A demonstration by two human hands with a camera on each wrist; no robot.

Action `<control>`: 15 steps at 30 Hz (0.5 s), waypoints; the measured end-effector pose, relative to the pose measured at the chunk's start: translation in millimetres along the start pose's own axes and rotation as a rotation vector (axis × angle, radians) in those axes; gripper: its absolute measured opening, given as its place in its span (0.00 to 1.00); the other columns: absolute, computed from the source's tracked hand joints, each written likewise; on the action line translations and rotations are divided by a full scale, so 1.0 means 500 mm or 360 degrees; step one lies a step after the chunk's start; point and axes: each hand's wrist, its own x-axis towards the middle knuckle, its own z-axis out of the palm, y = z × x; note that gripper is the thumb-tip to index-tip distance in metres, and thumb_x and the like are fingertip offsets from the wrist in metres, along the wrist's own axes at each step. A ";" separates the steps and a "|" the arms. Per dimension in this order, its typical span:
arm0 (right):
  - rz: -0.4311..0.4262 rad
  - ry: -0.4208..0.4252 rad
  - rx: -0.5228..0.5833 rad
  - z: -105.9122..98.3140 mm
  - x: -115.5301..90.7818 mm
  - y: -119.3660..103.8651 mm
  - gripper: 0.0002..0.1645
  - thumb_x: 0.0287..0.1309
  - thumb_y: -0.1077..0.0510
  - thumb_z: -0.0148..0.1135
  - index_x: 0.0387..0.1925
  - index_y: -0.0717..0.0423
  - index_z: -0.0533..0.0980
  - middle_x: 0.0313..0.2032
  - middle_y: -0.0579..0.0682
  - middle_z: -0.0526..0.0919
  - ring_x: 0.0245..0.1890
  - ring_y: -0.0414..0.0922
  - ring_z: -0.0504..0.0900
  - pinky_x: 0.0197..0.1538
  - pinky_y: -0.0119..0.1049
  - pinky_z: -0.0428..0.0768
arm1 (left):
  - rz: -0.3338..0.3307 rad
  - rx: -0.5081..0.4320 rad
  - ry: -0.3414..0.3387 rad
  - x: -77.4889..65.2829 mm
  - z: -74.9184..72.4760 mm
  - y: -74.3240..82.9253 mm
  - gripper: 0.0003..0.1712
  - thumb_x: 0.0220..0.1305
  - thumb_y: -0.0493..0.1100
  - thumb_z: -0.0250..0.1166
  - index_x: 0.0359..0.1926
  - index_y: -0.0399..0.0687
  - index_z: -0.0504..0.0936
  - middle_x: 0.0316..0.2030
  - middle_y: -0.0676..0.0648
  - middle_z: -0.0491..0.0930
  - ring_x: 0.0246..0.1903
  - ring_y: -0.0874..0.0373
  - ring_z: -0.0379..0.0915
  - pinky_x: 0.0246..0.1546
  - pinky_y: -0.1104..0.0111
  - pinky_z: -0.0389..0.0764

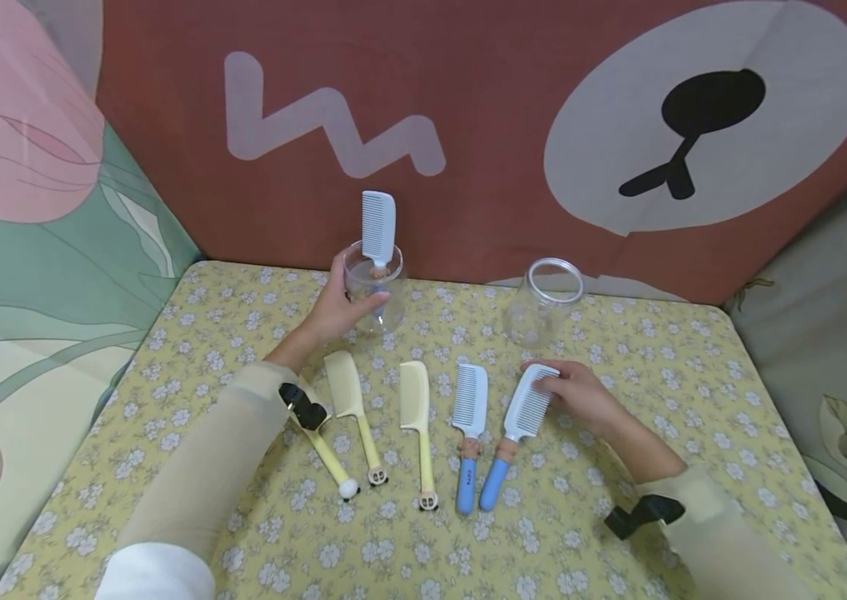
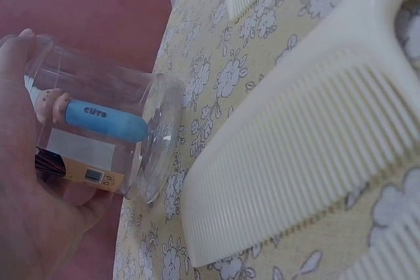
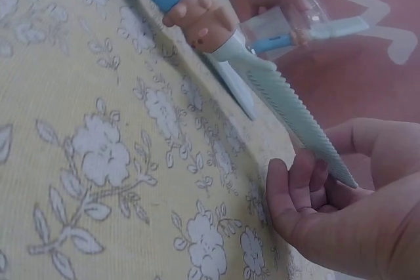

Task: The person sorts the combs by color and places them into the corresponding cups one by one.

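My left hand [image 1: 337, 307] grips a clear jar [image 1: 395, 310] by its side near the back edge of the table, fingers and thumb curved round the wall. Inside the jar a blue comb [image 1: 380, 225] stands upright, its toothed head above the rim; its handle [image 2: 105, 120] reads "CUTE" in the left wrist view. With my right hand [image 1: 581, 398] I pinch the toothed end of another blue comb [image 1: 530, 407], thumb over it and fingers beneath. That comb's blue handle points toward me. Just left of it lies a third blue comb [image 1: 471, 404].
Several pale yellow combs lie on the left half, including one [image 1: 414, 396] in the middle, another [image 1: 346, 387] beside it, and one [image 1: 332, 458] partly under my left wrist. A second clear jar [image 1: 532, 321] stands at back right. A flowered cloth [image 1: 363, 550] covers the table.
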 end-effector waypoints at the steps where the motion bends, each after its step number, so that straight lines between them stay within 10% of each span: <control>1: 0.0004 0.0006 0.0036 0.001 -0.001 -0.001 0.28 0.69 0.66 0.55 0.67 0.75 0.68 0.58 0.64 0.77 0.45 0.38 0.79 0.46 0.31 0.81 | 0.0000 0.0000 0.0000 -0.001 0.000 0.000 0.51 0.69 0.34 0.65 0.79 0.39 0.40 0.76 0.33 0.49 0.75 0.32 0.45 0.73 0.41 0.52; 7: -0.0055 -0.0026 0.0183 0.006 -0.007 -0.005 0.22 0.72 0.64 0.52 0.60 0.78 0.68 0.60 0.69 0.75 0.50 0.47 0.84 0.50 0.35 0.82 | 0.0008 -0.0027 -0.0003 0.000 -0.001 -0.009 0.53 0.69 0.39 0.67 0.79 0.41 0.39 0.77 0.34 0.47 0.75 0.31 0.44 0.72 0.40 0.52; 15: -0.0097 -0.0061 0.0292 -0.002 -0.007 0.001 0.23 0.75 0.60 0.56 0.60 0.76 0.70 0.50 0.50 0.86 0.48 0.46 0.85 0.43 0.38 0.85 | 0.0008 -0.0035 0.0001 0.003 -0.001 -0.009 0.52 0.69 0.37 0.66 0.79 0.41 0.39 0.77 0.34 0.47 0.76 0.35 0.45 0.74 0.43 0.52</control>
